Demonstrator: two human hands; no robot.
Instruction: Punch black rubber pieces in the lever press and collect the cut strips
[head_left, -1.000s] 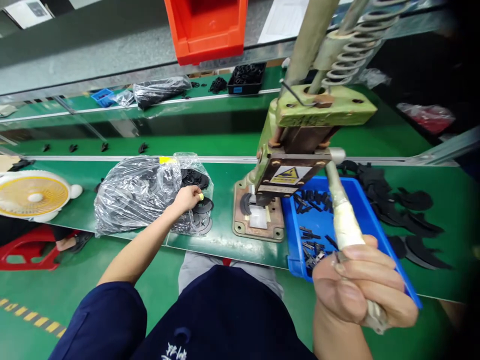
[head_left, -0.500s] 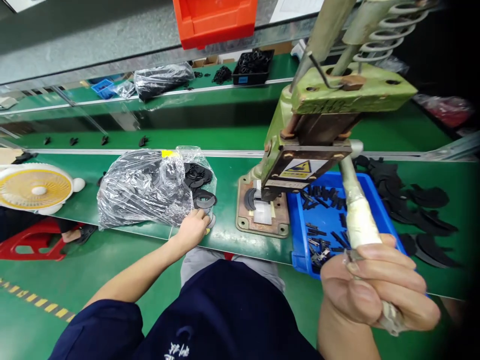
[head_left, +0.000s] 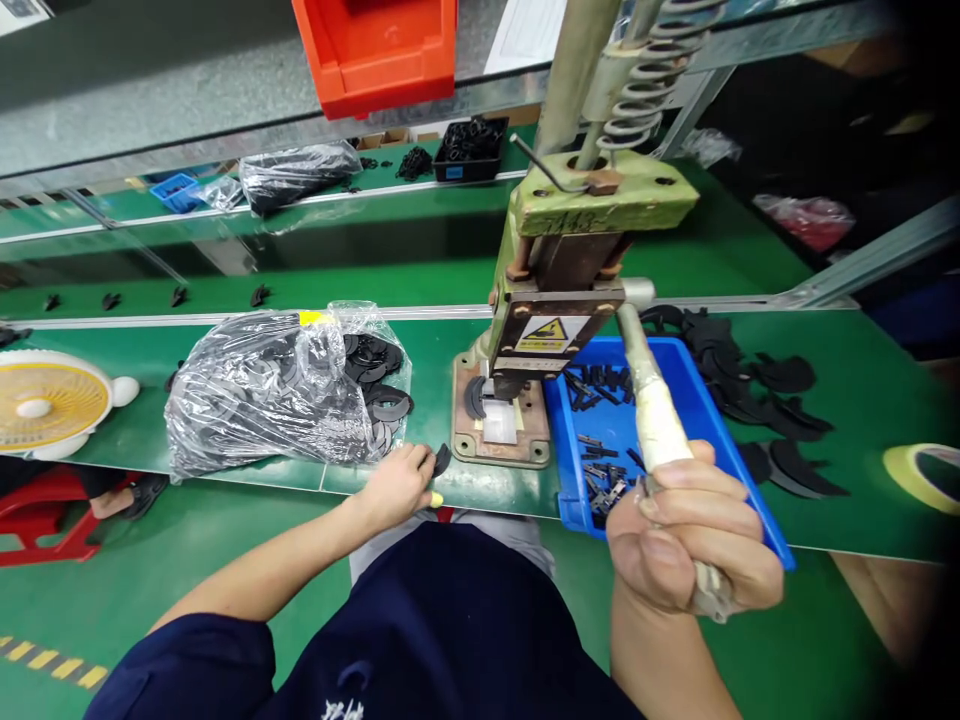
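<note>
My right hand [head_left: 694, 535] is wrapped around the taped lever handle [head_left: 654, 415] of a green hand press [head_left: 570, 270]. A black curved part [head_left: 474, 397] lies on the press base under the ram. Near the table's front edge, my left hand [head_left: 397, 485] pinches a flat black part [head_left: 441, 460], with a yellow cap on one fingertip. Just left of that hand lies a clear plastic bag [head_left: 270, 395] full of black ring-shaped parts.
A blue tray [head_left: 720, 420] of small black offcuts sits right of the press, with several black curved parts [head_left: 757, 385] beyond it. A fan [head_left: 45, 400] lies at the far left, tape roll [head_left: 919, 470] at the right, an orange bin [head_left: 375, 50] on the shelf above.
My left hand left the bag's mouth and came toward the front edge and right, carrying a black part toward the press. My right hand stayed on the lever.
</note>
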